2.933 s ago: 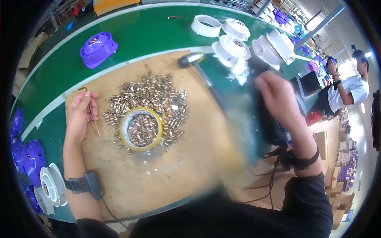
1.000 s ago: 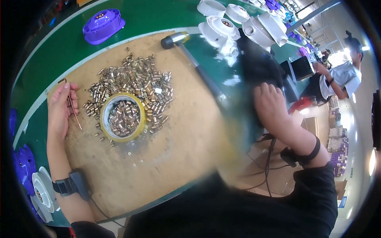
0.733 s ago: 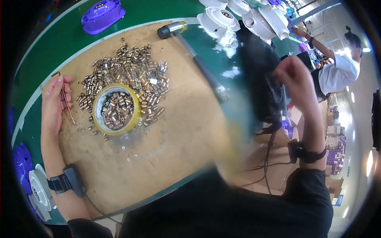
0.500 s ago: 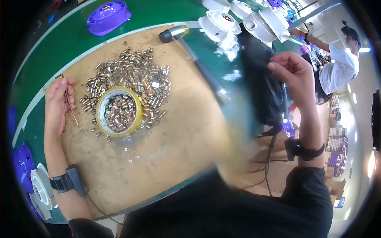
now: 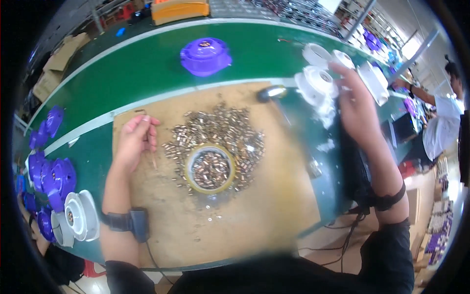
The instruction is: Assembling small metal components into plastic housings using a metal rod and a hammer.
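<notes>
My left hand (image 5: 137, 139) is closed around a thin copper-coloured hex key (image 5: 154, 160) at the left of the brown board. Its bent end sticks up above the fingers. My right hand (image 5: 356, 105) reaches out at the right, fingers stretched toward several white round plastic housings (image 5: 316, 84); whether it touches them I cannot tell. On the board lies a heap of small metal sleeves (image 5: 215, 120). A yellow tape roll (image 5: 190, 179) stands at the heap's near side with more sleeves inside its ring. Behind it to the right lies a mallet (image 5: 270, 93).
The brown board (image 5: 235, 230) rests on a green-topped bench (image 5: 122, 63). A purple housing (image 5: 205, 58) sits at the back. More purple housings (image 5: 61, 179) and white ones (image 5: 82, 215) line the left. A person (image 5: 443, 122) stands at the far right.
The view has swung, showing more of the back and left of the bench. My right hand has stretched out toward the white housings. The hex key stays in my left hand.
</notes>
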A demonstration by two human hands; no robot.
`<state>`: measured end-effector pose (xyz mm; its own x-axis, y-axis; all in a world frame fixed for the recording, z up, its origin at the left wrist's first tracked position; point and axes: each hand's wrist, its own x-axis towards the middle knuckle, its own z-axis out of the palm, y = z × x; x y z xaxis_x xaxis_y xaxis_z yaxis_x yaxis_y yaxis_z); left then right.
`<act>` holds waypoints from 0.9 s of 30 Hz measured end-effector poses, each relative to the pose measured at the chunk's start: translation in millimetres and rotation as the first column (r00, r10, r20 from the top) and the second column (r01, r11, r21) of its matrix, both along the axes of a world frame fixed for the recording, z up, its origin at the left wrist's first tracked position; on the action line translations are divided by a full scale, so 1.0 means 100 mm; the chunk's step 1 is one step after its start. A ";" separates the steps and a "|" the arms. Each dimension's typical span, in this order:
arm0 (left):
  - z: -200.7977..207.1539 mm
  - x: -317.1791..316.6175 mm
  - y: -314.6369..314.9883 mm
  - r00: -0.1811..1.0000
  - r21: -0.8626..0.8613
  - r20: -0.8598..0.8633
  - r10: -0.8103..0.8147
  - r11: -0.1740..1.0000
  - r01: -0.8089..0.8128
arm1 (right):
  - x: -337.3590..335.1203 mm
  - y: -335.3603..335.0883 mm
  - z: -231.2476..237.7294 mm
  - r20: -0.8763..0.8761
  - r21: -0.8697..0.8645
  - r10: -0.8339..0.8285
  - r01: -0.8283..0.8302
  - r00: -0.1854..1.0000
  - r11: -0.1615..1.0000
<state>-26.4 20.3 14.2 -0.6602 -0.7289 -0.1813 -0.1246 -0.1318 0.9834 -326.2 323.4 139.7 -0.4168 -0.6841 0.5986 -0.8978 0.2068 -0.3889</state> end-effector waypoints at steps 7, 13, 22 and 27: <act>0.05 0.01 0.01 1.000 0.016 0.008 0.001 1.000 -0.001 | -0.20 -1.31 -0.43 0.123 0.451 0.242 -0.272 0.962 0.850; 0.03 0.02 -0.05 1.000 0.034 -0.003 -0.014 0.999 0.014 | -0.08 -2.39 -0.79 -0.111 0.364 0.221 -0.168 0.969 0.916; 0.05 -0.02 -0.02 0.997 0.053 -0.041 -0.058 0.997 0.060 | -0.41 -2.42 -1.15 0.224 0.035 0.160 -0.172 0.961 0.984; -0.03 0.03 -0.03 0.998 0.042 -0.028 -0.057 0.997 0.058 | 0.24 -1.50 -0.38 -0.442 0.259 0.293 -0.192 0.848 0.947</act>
